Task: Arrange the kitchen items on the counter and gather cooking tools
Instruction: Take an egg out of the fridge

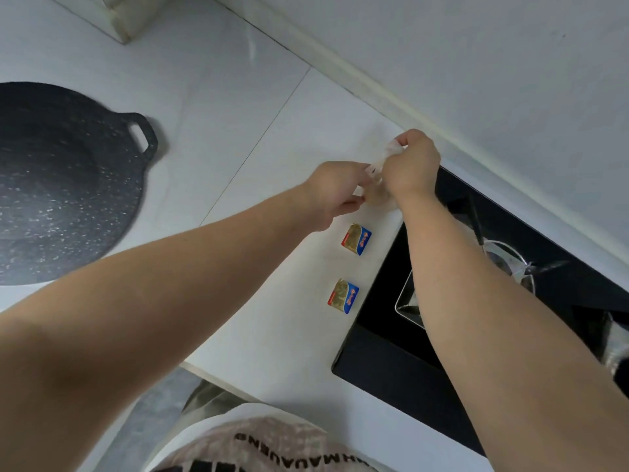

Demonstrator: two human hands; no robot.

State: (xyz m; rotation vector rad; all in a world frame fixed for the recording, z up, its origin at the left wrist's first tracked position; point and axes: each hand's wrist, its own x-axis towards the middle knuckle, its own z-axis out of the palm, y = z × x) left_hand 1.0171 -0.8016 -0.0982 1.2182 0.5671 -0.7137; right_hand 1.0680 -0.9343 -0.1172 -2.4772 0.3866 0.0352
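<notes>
Both hands meet over the white counter [279, 165] near the wall. My right hand [412, 165] pinches the top of a small clear plastic bag [377, 192] with something pale inside. My left hand [337, 192] pinches the same bag from the left side. Two small blue, red and gold packets lie on the counter below the hands: one [356, 239] nearer the hands, the other [343, 296] closer to me. A black speckled griddle pan [61, 185] with a loop handle sits at the left.
A black glass gas hob [391, 362] with a metal pot support [405, 301] fills the right side, under my right forearm. The white wall with its sealed joint [374, 86] runs behind. The counter's front edge [211, 373] is near my body.
</notes>
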